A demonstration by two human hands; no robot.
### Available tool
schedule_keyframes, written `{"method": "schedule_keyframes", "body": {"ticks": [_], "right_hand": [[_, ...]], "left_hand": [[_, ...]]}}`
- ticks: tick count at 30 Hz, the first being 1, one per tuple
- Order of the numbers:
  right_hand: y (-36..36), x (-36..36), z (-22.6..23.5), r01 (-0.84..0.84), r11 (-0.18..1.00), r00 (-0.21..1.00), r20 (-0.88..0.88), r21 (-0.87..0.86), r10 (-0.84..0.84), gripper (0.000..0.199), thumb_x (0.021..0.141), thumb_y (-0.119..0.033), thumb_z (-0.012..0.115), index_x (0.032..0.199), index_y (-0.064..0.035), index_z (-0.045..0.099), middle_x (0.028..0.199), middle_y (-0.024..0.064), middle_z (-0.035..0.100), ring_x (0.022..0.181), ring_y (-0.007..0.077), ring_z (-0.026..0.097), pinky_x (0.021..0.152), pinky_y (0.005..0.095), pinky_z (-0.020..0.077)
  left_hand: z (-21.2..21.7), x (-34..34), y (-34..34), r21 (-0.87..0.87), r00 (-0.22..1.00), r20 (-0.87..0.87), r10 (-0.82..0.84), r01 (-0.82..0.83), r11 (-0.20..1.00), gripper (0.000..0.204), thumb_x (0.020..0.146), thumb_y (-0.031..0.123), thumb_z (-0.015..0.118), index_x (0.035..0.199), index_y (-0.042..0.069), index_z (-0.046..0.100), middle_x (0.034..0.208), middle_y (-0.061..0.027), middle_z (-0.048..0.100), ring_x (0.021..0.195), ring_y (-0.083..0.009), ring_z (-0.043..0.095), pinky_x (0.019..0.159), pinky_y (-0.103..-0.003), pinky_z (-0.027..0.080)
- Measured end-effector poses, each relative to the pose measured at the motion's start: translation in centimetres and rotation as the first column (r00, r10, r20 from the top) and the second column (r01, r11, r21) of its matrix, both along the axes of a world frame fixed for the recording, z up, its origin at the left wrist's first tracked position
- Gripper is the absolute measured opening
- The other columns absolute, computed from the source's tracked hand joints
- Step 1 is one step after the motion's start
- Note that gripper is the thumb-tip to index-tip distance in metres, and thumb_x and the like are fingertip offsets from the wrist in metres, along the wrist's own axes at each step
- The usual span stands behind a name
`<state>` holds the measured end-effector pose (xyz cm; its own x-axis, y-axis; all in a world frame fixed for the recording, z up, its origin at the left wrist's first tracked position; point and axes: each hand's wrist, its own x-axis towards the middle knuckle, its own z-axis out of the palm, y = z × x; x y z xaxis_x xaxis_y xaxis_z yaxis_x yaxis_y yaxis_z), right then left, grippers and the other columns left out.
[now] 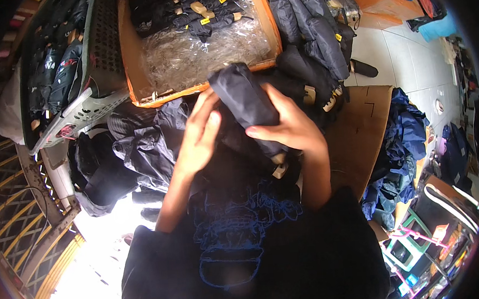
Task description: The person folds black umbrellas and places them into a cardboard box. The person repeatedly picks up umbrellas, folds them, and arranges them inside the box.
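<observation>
A folded black umbrella [242,97] is tilted in front of my chest, its far end toward the carton. My right hand [295,124] grips it from the right, thumb across its near part and fingers along its side. At its left edge is my left hand [197,135], thumb lifted away and fingers stretched toward the far end; their tips are partly hidden, so whether they touch is unclear. Below the umbrella, pale wooden handle ends [279,166] show near my right wrist. Loose black fabric [146,149] lies beside my left forearm.
An orange-edged carton [128,63] lined with clear plastic holds several black umbrellas. A grey perforated crate [107,53] with more umbrellas stands left. Folded black umbrellas [320,35] pile up right of the carton. A cardboard flap [359,136] and blue fabric [406,134] lie at right.
</observation>
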<state>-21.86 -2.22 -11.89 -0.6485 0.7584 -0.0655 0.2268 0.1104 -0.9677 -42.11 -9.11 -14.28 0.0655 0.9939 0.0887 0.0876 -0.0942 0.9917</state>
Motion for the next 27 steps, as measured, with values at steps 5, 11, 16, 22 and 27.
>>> {"method": "schedule_keyframes", "body": {"ticks": [5,11,16,22,27], "right_hand": [[-1.9,1.7,3.0,-0.051,0.995,0.766,0.635,-0.089,0.096,0.051,0.067,-0.029,0.079,0.096,0.0014,0.049,0.088,0.0235,0.064,0.086,0.0434,0.061,0.073,0.0451,0.0476],[-3.1,0.9,2.5,-0.084,0.996,0.634,0.772,0.027,0.032,0.03,0.076,-0.029,0.074,0.077,-0.0008,0.064,0.073,0.0158,0.065,0.075,0.0321,0.065,0.066,0.0395,0.0484],[-1.3,-1.2,3.1,-0.05,0.995,0.749,0.662,0.088,-0.021,0.035,0.079,-0.036,0.071,0.085,-0.0023,0.064,0.076,0.0157,0.066,0.075,0.0326,0.065,0.065,0.0408,0.0493],[1.4,-4.3,0.8,-0.26,0.915,0.874,0.477,0.309,0.087,0.035,0.083,-0.033,0.069,0.097,-0.0023,0.062,0.085,0.0153,0.067,0.077,0.0296,0.065,0.068,0.0369,0.0501],[4.5,-7.3,-0.7,-0.36,0.902,0.859,0.463,0.24,0.22,0.034,0.087,-0.034,0.064,0.097,-0.0007,0.062,0.09,0.0175,0.068,0.083,0.0307,0.066,0.074,0.0382,0.0504]], "left_hand": [[-4.4,-3.9,-1.4,0.011,0.731,-0.681,-0.045,0.072,0.997,0.03,0.085,0.014,0.064,0.113,0.004,0.062,0.113,-0.0114,0.062,0.113,-0.0302,0.053,0.1,-0.04,0.039],[-5.9,-4.9,-2.8,-0.01,0.698,-0.712,-0.075,0.097,0.995,0.035,0.073,0.012,0.073,0.106,0.006,0.064,0.113,-0.0081,0.06,0.114,-0.0291,0.051,0.101,-0.04,0.038],[-5.7,-5.1,-3.2,-0.056,0.674,-0.73,-0.109,0.1,0.993,0.032,0.072,0.012,0.075,0.103,0.006,0.066,0.112,-0.0065,0.061,0.118,-0.0276,0.049,0.106,-0.042,0.035],[-4.6,-7.5,-4.6,-0.057,0.549,-0.819,-0.166,0.21,0.976,0.023,0.07,0.008,0.073,0.092,0.009,0.067,0.111,-0.0031,0.061,0.125,-0.0245,0.045,0.114,-0.048,0.025],[-3.8,-10.1,-5.5,-0.014,0.706,-0.707,-0.036,0.037,0.999,0.02,0.068,-0.001,0.071,0.084,0.008,0.061,0.096,-0.0035,0.064,0.115,-0.0277,0.055,0.112,-0.051,0.027]]}}
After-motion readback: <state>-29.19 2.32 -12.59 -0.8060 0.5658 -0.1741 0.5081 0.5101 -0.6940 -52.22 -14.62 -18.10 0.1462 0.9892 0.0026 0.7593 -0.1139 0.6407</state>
